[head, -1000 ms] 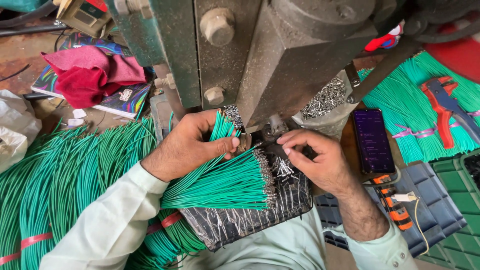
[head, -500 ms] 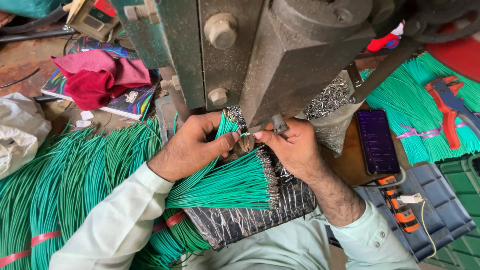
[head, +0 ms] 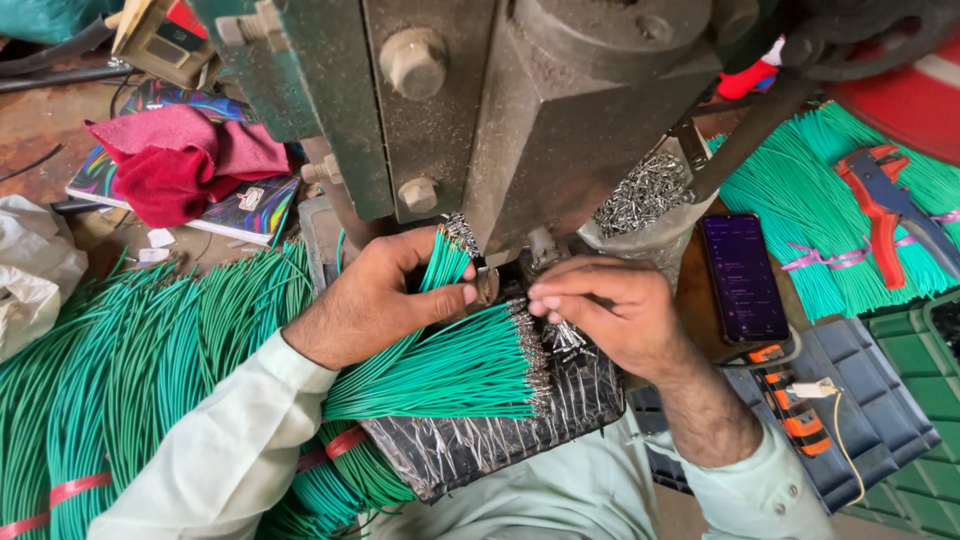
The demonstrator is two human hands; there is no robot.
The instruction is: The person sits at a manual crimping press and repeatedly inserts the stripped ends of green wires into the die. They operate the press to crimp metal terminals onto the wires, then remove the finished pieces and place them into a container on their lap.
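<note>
A large grey-green metal press (head: 520, 110) fills the top centre of the frame, its ram coming down to a small die at mid-frame. Below it, a fan of green wires (head: 450, 370) with bare metal tips lies across a foil-wrapped pad (head: 480, 440) on the person's lap, and far larger bundles of green wire (head: 130, 370), tied with red bands, spread over the lower left.

The left hand (head: 375, 300) rests on the fan, its fingers closed around a few wire ends, thumb pressed near the die. The right hand (head: 610, 315) has moved up and left from a second ago, when it sat lower over the wire tips; its fingers are now pinched narrow right at the die, just beside the left thumb. What they grip is too small to tell. Judging by this, a wire end is being fed under the ram.

At right, more green wire bundles (head: 800, 210) carry a red-handled stripping tool (head: 885, 205). A dark phone (head: 742, 278) with a lit screen lies at centre right on a grey plastic tray (head: 880, 420). A heap of small metal terminals (head: 640, 195) sits by the press.

At upper left, a pink-red cloth (head: 180, 165) lies on a flat, glossy, multicoloured book or package (head: 250, 205); white crumpled plastic (head: 35, 270) sits at the left edge
</note>
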